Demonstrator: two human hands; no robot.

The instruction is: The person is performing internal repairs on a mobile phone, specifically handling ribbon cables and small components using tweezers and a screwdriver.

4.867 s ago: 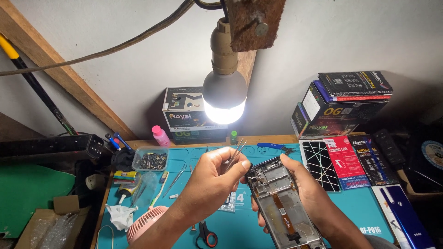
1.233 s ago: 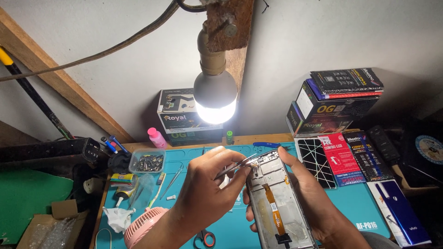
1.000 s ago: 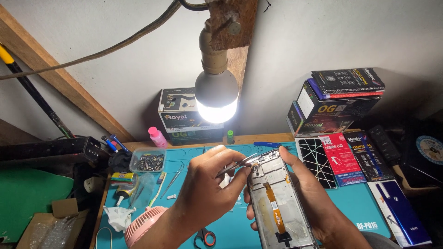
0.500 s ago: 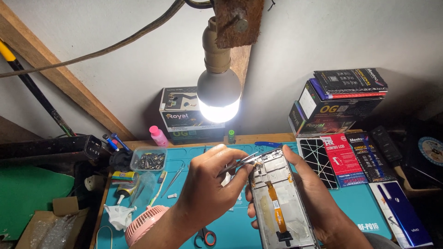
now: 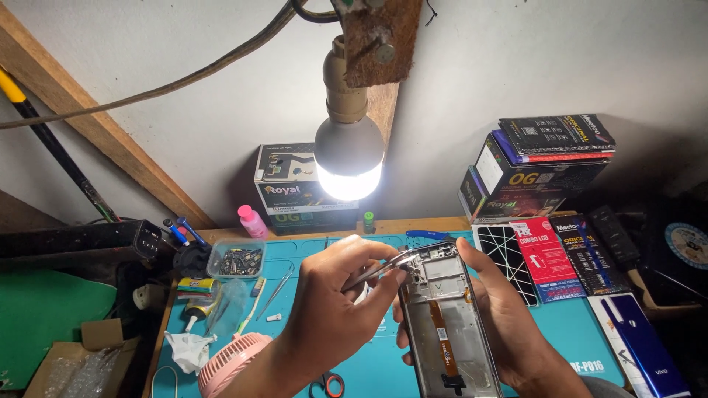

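In the head view we see our left hand (image 5: pixel 335 309) pinching a pair of metal tweezers (image 5: pixel 380 267), the fingers closed around the shanks, with the tips reaching to the upper left corner of an opened phone frame (image 5: pixel 446 317). Our right hand (image 5: pixel 509 317) cradles that frame from beneath and along its right edge, fingers wrapped around it, so the frame is held up off the teal worktop (image 5: pixel 575 332) rather than lying on it. We judge the step in hand to be fine work with the tweezer tips on a small part near the frame's top end, by the camera cut-out; whether the tips already grip something we cannot tell, as the spot is too small. The next move, as we read it, calls for a steady pinch and a small, controlled lift or placement, with the right hand keeping the frame from rocking. The frame's long axis runs nearly straight away from us, tilted slightly to the left at the far end: its top end points toward the lit bulb (image 5: pixel 348 158) and the wall, its bottom end toward our body. An orange flex strip runs along that same axis down its middle. To the left sit a clear box of small parts (image 5: pixel 236 259), a second pair of tweezers (image 5: pixel 276 289) and a pink fan (image 5: pixel 232 361).
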